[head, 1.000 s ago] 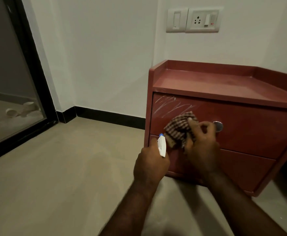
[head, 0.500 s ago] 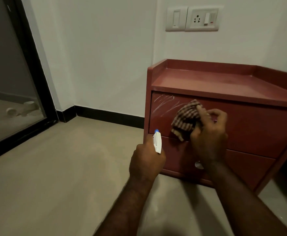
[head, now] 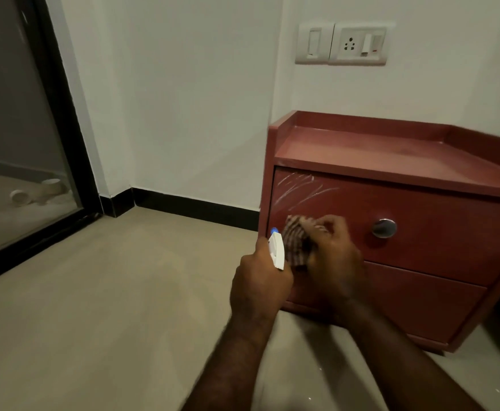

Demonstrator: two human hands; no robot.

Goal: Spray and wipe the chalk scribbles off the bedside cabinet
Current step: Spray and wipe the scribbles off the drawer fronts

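"by the white wall, what is there?"

"from my far-off seat i see a red bedside cabinet on the floor. it has two drawers, one on top of the other."

"where are the chalk scribbles?"

"they are white lines on the front of the top drawer, up in its left corner."

"what is the right hand doing?"

"its fingers are clenched on a bunched checked cloth. the cloth is against the drawer front, just under the scribbles and left of the round shiny knob. it does not touch the knob."

"and the left hand?"

"its fingers are wrapped round a spray bottle. i only see the white top with a blue tip. the tip points at the cabinet, just beside the cloth."

"anything else?"

"a switch plate is on the wall above the cabinet, and a glass door with a dark frame is far off to the left."
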